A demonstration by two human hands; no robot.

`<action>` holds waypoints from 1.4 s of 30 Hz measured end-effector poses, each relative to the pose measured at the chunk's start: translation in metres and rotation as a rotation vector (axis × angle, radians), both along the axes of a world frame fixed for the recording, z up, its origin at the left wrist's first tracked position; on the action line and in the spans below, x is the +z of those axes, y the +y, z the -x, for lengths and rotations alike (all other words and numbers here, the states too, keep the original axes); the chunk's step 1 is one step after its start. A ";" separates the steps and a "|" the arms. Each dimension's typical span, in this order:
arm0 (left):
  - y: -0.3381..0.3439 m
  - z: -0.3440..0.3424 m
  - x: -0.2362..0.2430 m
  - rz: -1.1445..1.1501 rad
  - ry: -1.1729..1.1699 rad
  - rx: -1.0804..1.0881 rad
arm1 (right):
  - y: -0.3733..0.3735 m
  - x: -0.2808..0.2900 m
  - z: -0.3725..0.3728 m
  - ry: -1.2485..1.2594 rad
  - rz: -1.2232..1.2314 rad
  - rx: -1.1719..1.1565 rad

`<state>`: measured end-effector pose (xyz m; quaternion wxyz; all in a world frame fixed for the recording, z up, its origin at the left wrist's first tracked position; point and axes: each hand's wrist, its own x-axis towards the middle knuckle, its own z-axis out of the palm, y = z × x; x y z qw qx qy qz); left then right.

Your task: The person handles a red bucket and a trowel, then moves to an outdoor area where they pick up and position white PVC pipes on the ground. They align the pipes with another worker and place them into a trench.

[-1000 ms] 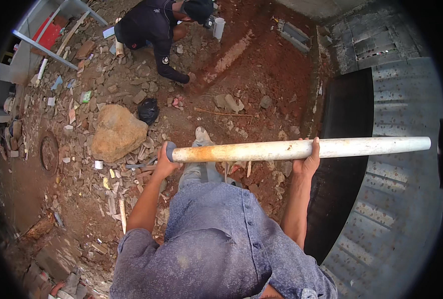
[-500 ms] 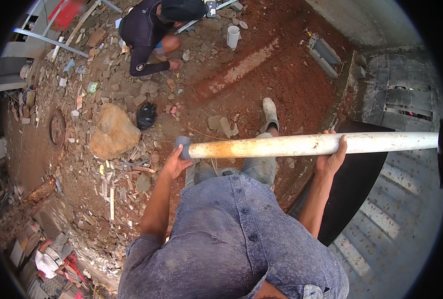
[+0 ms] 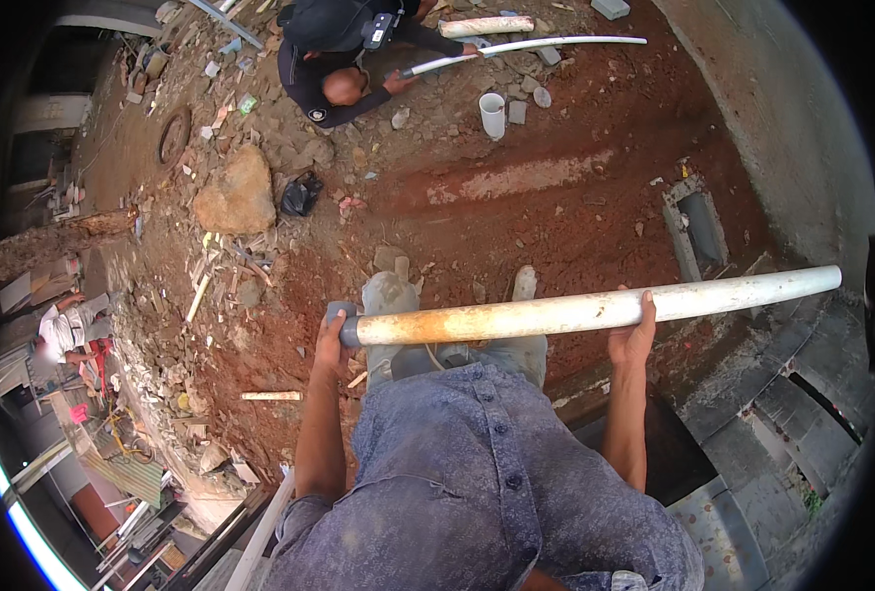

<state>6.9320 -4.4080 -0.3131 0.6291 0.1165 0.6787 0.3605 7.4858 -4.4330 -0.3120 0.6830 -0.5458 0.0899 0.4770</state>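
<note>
A long white plastic pipe (image 3: 555, 313), stained yellow-brown toward its left part, lies across the front of my body. A short grey pipe coupling (image 3: 343, 323) sits on its left end. My left hand (image 3: 329, 347) is closed round this coupling. Farther along, my right hand (image 3: 632, 340) grips the pipe from below, with the thumb up over the near side. The pipe's right end sticks out well past that hand and tilts slightly upward in the picture.
Ahead, a crouching person (image 3: 344, 59) holds a thinner white pipe (image 3: 555, 43). A white cup-like cylinder (image 3: 492, 116), a large rock (image 3: 235, 192), a black plastic bag (image 3: 301, 194) and a concrete-edged pit (image 3: 695, 231) lie around. Rubble covers the left ground; a wall (image 3: 782, 118) rises right.
My view has turned, and the pipe's right end now shows fully. Both hands keep their grip. The crouching person now has a thin white pipe in hand.
</note>
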 end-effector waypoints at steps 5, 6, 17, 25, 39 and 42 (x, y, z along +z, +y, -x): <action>-0.011 -0.082 0.010 0.044 0.258 0.075 | 0.009 0.003 -0.071 0.055 0.045 -0.022; -0.022 -0.086 0.008 0.029 0.290 0.080 | 0.016 0.001 -0.080 0.058 0.048 0.009; -0.085 -0.153 0.009 -0.135 0.055 0.522 | 0.109 0.009 -0.107 -0.018 0.003 0.276; -0.032 -0.121 -0.110 -0.137 -0.455 0.749 | 0.141 -0.057 -0.115 -0.059 0.098 0.271; 0.153 -0.173 -0.169 0.186 -0.400 0.557 | 0.184 -0.097 0.040 -0.019 0.384 0.128; 0.162 -0.173 -0.174 0.125 -0.419 0.583 | 0.178 -0.073 0.047 -0.039 0.401 0.141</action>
